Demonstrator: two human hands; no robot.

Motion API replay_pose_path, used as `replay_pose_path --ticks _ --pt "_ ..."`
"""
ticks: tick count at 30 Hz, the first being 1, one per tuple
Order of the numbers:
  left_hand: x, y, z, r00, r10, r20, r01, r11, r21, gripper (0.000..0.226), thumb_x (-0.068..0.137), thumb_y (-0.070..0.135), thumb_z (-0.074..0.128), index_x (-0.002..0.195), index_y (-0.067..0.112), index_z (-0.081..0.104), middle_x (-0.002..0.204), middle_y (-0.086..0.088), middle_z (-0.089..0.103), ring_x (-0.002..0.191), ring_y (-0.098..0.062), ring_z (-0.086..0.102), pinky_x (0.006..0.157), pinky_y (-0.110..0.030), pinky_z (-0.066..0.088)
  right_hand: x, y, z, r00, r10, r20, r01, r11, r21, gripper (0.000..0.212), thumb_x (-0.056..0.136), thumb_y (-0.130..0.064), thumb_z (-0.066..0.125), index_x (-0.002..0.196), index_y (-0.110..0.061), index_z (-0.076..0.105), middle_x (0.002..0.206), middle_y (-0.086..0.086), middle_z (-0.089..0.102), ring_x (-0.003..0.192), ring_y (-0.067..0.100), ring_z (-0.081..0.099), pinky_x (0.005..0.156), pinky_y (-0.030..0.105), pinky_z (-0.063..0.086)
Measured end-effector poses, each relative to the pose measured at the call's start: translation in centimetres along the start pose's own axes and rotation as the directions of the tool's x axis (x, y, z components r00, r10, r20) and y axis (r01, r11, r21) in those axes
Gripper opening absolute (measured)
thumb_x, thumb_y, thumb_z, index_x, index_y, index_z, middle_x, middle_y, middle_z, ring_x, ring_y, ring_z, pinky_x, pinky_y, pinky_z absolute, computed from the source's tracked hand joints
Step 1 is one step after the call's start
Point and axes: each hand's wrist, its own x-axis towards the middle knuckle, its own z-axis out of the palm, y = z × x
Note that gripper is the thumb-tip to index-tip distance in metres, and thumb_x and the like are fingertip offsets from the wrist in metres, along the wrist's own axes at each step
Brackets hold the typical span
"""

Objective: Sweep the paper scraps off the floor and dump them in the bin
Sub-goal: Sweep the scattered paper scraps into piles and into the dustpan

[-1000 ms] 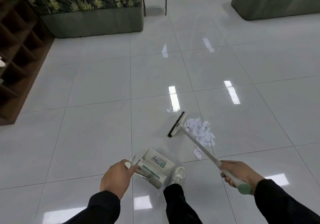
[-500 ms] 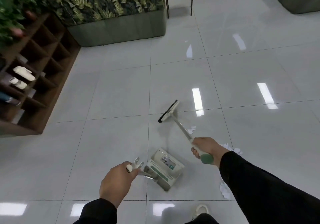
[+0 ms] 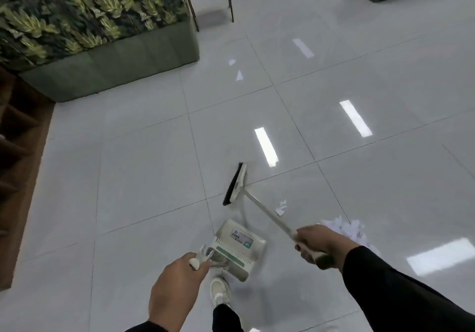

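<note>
Half of the paper scraps [image 3: 345, 230] lay hidden behind my right hand [image 3: 317, 241], and the label on the dustpan [image 3: 237, 248] was too blurred to read. The floor [image 3: 144, 167] was glossy pale tile, with a leaf-print sofa [image 3: 102, 41] far beyond the dustpan. My right hand gripped the broom [image 3: 259, 203] handle; its long axis ran from that hand away to the bristle head, just beyond the dustpan. My left hand [image 3: 177, 285] curled round the dustpan's handle.
</note>
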Motion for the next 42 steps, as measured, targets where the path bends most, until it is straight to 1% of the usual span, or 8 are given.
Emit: replay_pose_path --ticks 3,6,11,18,26,31,36,42 --pt "4.3 1.5 -1.6 0.99 0.113 0.079 -0.115 0.993 0.023 0.04 0.094 0.07 0.049 0.098 0.034 0.066 0.082 0.011 0.065 0.08 -0.012 0.06 0.063 -0.028 0.043 -3.4 2.6 -2.6 0.998 0.043 -0.044 -0.041 0.999 0.034 0.022 0.099 -0.012 0.051 0.108 0.005 0.063 0.084 0.017 0.064 0.05 0.018 0.05 0.045 0.024 0.043" --pt "7.1 3.1 -3.1 0.962 0.186 0.2 -0.204 0.976 0.076 0.026 0.097 0.062 0.052 0.089 0.038 0.059 0.085 0.012 0.064 0.079 -0.013 0.057 0.064 -0.028 0.041 -7.2 4.7 -4.2 0.99 0.08 -0.119 -0.07 0.994 0.081 0.015 0.096 -0.009 0.054 0.093 0.002 0.063 0.079 0.017 0.066 0.048 0.02 0.049 0.044 0.022 0.04" --pt "10.6 5.0 -4.7 0.911 0.309 0.274 -0.351 0.929 0.119 0.031 0.098 0.057 0.053 0.097 0.029 0.067 0.085 0.01 0.069 0.077 -0.011 0.061 0.062 -0.028 0.045 -10.5 6.8 -5.9 0.953 0.125 -0.276 -0.118 0.992 0.042 0.018 0.095 -0.009 0.05 0.087 0.0 0.063 0.073 0.016 0.064 0.053 0.024 0.052 0.048 0.026 0.04" --pt "8.2 8.0 -4.2 0.833 0.421 0.36 -0.501 0.849 0.166 0.036 0.098 0.061 0.051 0.082 0.031 0.064 0.072 0.008 0.065 0.065 -0.01 0.057 0.054 -0.027 0.038 -15.5 12.2 -7.3 0.873 0.224 -0.434 -0.19 0.974 0.122 0.016 0.091 -0.005 0.048 0.086 0.002 0.06 0.073 0.018 0.064 0.049 0.025 0.054 0.048 0.027 0.044" --pt "5.4 8.8 -2.8 0.796 0.479 0.369 -0.572 0.796 0.2 0.041 0.097 0.064 0.05 0.075 0.032 0.063 0.067 0.006 0.065 0.067 -0.013 0.06 0.059 -0.03 0.043 -19.8 16.1 -6.1 0.927 0.094 -0.363 0.023 0.952 0.305 0.013 0.09 -0.012 0.056 0.08 -0.005 0.06 0.071 0.014 0.06 0.052 0.024 0.047 0.048 0.025 0.039" --pt "1.9 10.1 -0.3 0.783 0.506 0.362 -0.603 0.761 0.241 0.037 0.098 0.063 0.047 0.078 0.037 0.064 0.068 0.007 0.066 0.068 -0.011 0.061 0.061 -0.03 0.046 -18.2 18.7 -7.0 0.955 0.108 -0.277 0.027 0.896 0.442 0.017 0.092 -0.01 0.06 0.099 0.004 0.067 0.075 0.016 0.058 0.048 0.02 0.047 0.045 0.022 0.04" --pt "-0.5 11.7 1.8 0.781 0.501 0.373 -0.609 0.745 0.272 0.029 0.098 0.058 0.05 0.081 0.039 0.062 0.069 0.01 0.065 0.066 -0.009 0.059 0.055 -0.028 0.041 -17.5 22.2 -11.9 0.952 0.182 -0.244 -0.079 0.921 0.381 0.028 0.093 -0.009 0.057 0.114 0.008 0.063 0.077 0.017 0.059 0.047 0.02 0.048 0.043 0.022 0.042" --pt "-3.9 14.9 4.7 0.774 0.52 0.362 -0.622 0.733 0.276 0.033 0.099 0.061 0.048 0.088 0.035 0.066 0.076 0.01 0.067 0.073 -0.009 0.062 0.062 -0.028 0.046 -19.7 26.2 -19.8 0.907 0.226 -0.357 -0.146 0.96 0.237 0.013 0.088 -0.005 0.054 0.088 0.005 0.063 0.072 0.018 0.063 0.044 0.022 0.051 0.044 0.024 0.043"
